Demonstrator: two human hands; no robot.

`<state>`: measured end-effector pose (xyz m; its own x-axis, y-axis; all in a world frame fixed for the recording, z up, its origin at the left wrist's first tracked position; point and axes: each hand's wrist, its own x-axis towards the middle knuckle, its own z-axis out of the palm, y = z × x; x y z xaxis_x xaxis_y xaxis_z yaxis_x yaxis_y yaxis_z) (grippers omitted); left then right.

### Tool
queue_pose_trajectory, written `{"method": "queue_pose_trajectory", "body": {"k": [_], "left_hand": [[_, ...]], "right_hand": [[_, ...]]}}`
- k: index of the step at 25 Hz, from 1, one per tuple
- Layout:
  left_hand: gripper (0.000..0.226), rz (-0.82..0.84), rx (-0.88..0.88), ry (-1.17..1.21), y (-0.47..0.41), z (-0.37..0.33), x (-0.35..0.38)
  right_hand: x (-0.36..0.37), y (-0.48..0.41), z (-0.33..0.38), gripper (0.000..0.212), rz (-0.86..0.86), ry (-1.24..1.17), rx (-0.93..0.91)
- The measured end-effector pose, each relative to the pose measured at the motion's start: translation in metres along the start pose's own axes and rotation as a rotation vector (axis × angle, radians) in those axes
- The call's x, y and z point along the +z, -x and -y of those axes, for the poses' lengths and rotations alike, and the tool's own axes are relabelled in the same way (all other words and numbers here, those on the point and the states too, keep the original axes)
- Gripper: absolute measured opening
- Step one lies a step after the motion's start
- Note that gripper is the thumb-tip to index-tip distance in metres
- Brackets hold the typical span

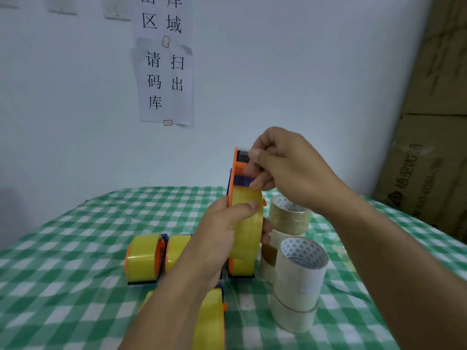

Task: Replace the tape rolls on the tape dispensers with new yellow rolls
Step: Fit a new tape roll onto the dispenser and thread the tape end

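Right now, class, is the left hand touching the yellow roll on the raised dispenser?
Touching. The head view shows the left hand gripping the yellow roll, with its thumb lying across the roll's face.

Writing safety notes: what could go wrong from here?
1. The right hand pinches tape at the dispenser's cutter end; fingers could get nicked.
2. The left hand holds the yellow roll in mid-air; a slip could drop it onto the dispensers below.
3. The right forearm hangs above the stacked pale rolls and may topple them.

glossy yellow tape roll (246,231), orange plastic dispenser (238,162), checked cloth tablecloth (75,248), brown cardboard (434,122)
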<state>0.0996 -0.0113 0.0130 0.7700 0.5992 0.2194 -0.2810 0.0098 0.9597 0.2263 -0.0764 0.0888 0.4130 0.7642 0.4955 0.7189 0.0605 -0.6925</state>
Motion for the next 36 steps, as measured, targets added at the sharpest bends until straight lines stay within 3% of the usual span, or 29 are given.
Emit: {"method": "queue_pose_trajectory", "body": {"k": [4,12,24,32,36], "left_hand": [[0.011,-0.007,-0.002,0.035,-0.001,-0.002,-0.001],[0.028,-0.098,0.028,0.017,0.002,-0.007,0.001],[0.025,-0.12,0.003,0.02,0.002,-0.007,0.001],[0.02,-0.072,-0.044,0.033,0.0,-0.004,-0.004],[0.016,-0.052,-0.029,-0.021,-0.001,0.0,-0.001]], "right_hand": [[-0.002,-0.007,0.007,0.016,-0.032,0.272,-0.077],[0.003,-0.019,0.013,0.014,-0.062,0.372,-0.15],[-0.006,-0.03,0.025,0.019,0.031,0.308,0.007],[-0.01,-0.036,0.024,0.034,0.08,0.222,0.066],[-0.017,-0.036,0.026,0.024,0.063,0.148,0.095]]}}
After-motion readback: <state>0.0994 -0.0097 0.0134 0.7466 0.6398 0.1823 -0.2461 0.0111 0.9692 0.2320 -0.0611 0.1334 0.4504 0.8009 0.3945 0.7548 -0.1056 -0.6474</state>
